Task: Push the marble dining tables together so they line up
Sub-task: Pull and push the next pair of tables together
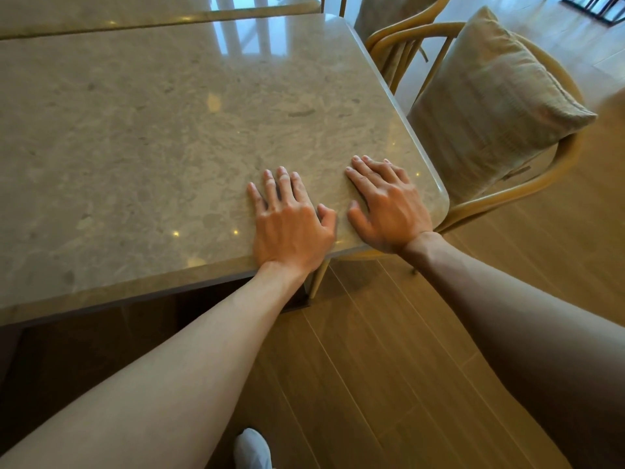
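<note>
While hands press: left hand (291,228) and right hand (389,204) lie flat, fingers spread, grasping nothing, at the near marble table's (152,137) near right corner.
Progress: its far edge lies close against the far marble table (135,11), a thin seam visible between.
Left: squaring the right-hand corners, apparently.

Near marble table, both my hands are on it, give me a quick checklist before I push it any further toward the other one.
1. Left hand flat on the near marble table: ok.
2. Right hand flat by the table's right corner: ok.
3. Seam with the far table closed: ok, only a thin line shows.
4. Right ends flush: not ok, the near table sticks out further right.
5. Chair with cushion clear of the table's right side: not ok, it sits close against it.
6. Table legs clear: cannot tell.
</note>
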Demonstrator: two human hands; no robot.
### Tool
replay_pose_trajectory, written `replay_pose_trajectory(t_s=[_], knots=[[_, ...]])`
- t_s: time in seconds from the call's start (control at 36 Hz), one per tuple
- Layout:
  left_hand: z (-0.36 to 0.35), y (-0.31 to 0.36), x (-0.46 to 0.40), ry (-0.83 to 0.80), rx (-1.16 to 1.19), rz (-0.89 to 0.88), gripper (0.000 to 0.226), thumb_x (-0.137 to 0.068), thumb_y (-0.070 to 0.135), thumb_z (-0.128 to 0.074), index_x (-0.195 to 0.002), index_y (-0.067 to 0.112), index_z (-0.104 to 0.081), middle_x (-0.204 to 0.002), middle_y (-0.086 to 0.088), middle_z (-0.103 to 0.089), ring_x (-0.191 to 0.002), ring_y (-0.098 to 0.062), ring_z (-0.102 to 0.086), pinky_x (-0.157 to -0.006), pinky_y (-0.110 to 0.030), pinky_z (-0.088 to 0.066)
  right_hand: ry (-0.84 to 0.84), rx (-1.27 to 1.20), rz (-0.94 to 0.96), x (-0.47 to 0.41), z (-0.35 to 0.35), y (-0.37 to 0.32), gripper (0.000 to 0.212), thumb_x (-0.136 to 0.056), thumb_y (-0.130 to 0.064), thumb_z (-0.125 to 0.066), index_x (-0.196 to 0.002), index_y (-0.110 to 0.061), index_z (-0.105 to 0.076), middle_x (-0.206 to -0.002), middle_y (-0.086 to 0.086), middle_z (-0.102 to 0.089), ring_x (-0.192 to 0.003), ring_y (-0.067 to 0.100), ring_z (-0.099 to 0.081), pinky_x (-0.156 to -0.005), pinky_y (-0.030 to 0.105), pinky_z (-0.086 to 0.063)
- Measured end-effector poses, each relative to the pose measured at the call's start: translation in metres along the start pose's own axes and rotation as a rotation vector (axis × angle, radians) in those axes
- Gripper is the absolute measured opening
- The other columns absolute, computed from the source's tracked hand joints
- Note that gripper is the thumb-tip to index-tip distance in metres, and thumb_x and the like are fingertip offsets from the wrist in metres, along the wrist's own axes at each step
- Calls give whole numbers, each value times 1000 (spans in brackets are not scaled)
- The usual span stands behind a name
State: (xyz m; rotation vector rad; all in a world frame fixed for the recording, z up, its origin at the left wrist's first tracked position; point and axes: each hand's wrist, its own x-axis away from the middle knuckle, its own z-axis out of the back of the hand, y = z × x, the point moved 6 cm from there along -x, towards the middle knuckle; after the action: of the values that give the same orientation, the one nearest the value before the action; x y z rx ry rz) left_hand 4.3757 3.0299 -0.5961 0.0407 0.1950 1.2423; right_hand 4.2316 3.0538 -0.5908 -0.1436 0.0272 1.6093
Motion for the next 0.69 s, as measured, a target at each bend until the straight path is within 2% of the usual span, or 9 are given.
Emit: replay_pose_trajectory(t_s=[0.14, 0.25, 0.31, 0.39, 0.5, 0.58, 0.69], knots=[[-2, -3, -1, -10, 71, 1, 71, -93, 41, -38, -150, -1, -36, -157, -22, -35, -149, -38, -26, -122, -57, -16, -9, -49, -33, 2, 5, -3, 61, -98, -42, -36, -149, -9, -44, -159, 14, -39, -150, 27, -31, -125, 46, -20], [4, -16, -2, -101, 228, -17, 74, -92, 48, -48, -152, 7, -35, -161, -12, -31, -152, -28, -20, -126, -45, -7, -92, -97, -87, -1, 12, -8, 58, -99, -39, -44, -149, -10, -43, -161, 13, -36, -150, 28, -30, -124, 45, -20], [14, -30, -11, -219, 327, -37, 66, -94, 46, -50, -152, 15, -38, -163, -4, -30, -152, -23, -22, -123, -40, -12, -173, -122, -161, -9, 22, -12, 58, -96, -41, -47, -145, -10, -48, -156, 14, -42, -146, 29, -36, -119, 45, -29], [40, -59, -20, -389, 531, 29, 56, -98, 41, -53, -149, 21, -43, -155, -4, -43, -142, -24, -41, -114, -40, -33, -274, -197, -255, -18, 44, -30, 50, -95, -43, -50, -134, -13, -58, -134, 14, -60, -125, 30, -55, -102, 44, -46], [81, -101, -5, -327, 548, 90, 52, -97, 40, -54, -145, 23, -47, -147, -5, -53, -131, -24, -52, -105, -42, -44, -219, -275, -227, -25, 72, -79, 48, -93, -42, -55, -134, -17, -59, -124, 10, -68, -127, 27, -56, -101, 43, -47], [107, -142, 18, -328, 499, 118, 46, -98, 36, -54, -141, 20, -51, -143, -7, -56, -129, -25, -54, -103, -40, -44, -214, -309, -158, -28, 91, -133, 46, -91, -42, -53, -131, -19, -60, -114, 9, -72, -127, 26, -55, -98, 43, -48], [133, -201, 53, -337, 489, 217, 47, -101, 39, -50, -144, 19, -48, -146, -9, -52, -131, -26, -52, -104, -42, -43, -255, -370, -45, -30, 105, -202, 47, -95, -41, -50, -136, -18, -56, -115, 9, -71, -127, 23, -54, -97, 39, -48]])
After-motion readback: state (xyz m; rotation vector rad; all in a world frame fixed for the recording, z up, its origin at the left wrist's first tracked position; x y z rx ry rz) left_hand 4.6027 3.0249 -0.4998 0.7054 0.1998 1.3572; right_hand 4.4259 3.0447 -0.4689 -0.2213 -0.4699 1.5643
